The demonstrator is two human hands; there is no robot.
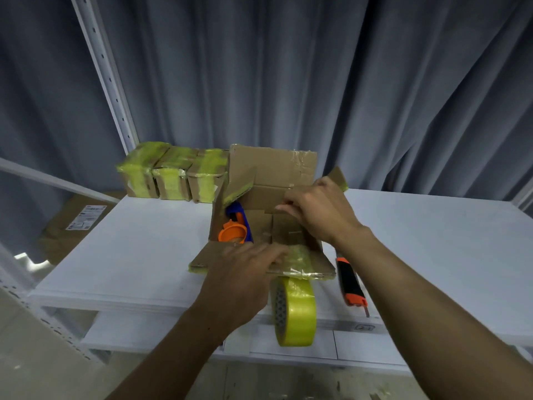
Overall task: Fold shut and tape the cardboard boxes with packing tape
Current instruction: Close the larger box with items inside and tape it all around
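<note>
- Left hand [242, 272]: lies flat with the fingers straight, on the near flap [302, 262] of the open box [259, 223]; it grips nothing.
- Right hand [320, 209]: fingers curled, pinching the edge of the right flap [288, 223], which is folded partway over the box's mouth.
- Open box: brown cardboard, at the middle of the white table [115, 255]. The far flap [271, 166] stands upright, the left flap [230, 186] leans up, and the near flap is folded outward toward the person. Strips of yellow tape cling to the flap edges.
- Contents of the open box: one tape dispenser [235, 226], orange and blue, in the left part. The rest of the inside is hidden by the flaps.
- Tape roll [294, 310]: yellow, standing on its edge at the table's front, just under the near flap.
- Knife [350, 281]: black and orange handle, lying on the table right of the box.
- Taped boxes [170, 177]: three in a row, closed, wrapped in yellow tape, at the table's back left and touching one another; contents not visible.
- Flat cardboard [78, 223]: with a white label, below the table on the left.
- Grey curtain [288, 82]: behind the table.
</note>
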